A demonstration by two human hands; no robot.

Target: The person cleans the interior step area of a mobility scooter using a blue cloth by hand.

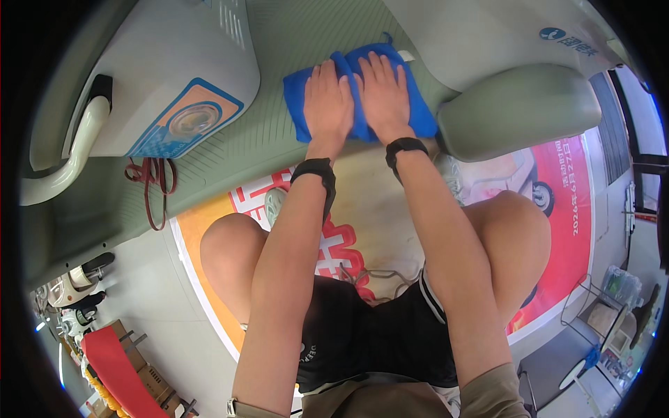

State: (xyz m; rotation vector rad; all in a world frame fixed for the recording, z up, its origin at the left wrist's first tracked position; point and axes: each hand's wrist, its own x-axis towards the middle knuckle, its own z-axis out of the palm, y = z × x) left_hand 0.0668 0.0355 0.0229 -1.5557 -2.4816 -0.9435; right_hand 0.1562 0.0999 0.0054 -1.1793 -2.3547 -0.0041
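A blue cloth point(298, 107), rumpled down its middle, lies on the ribbed grey-green footboard point(285, 26) of a scooter. My left hand point(328, 107) rests palm down on the cloth's left half, fingers extended. Beside it, my right hand point(385, 96) lies flat on the right half, its fingers slightly spread. Neither hand is closed around the fabric. Black bands circle both wrists. A small white tag point(406, 55) shows at the cloth's upper right edge.
Left stands a pale body panel point(172, 94) with a sticker and a white curved tube point(86, 149); a dark red strap point(157, 180) hangs below. A rounded grey-green part point(517, 112) juts out at right. Beneath lies a printed floor mat point(554, 224); cardboard boxes point(154, 381) stand lower left.
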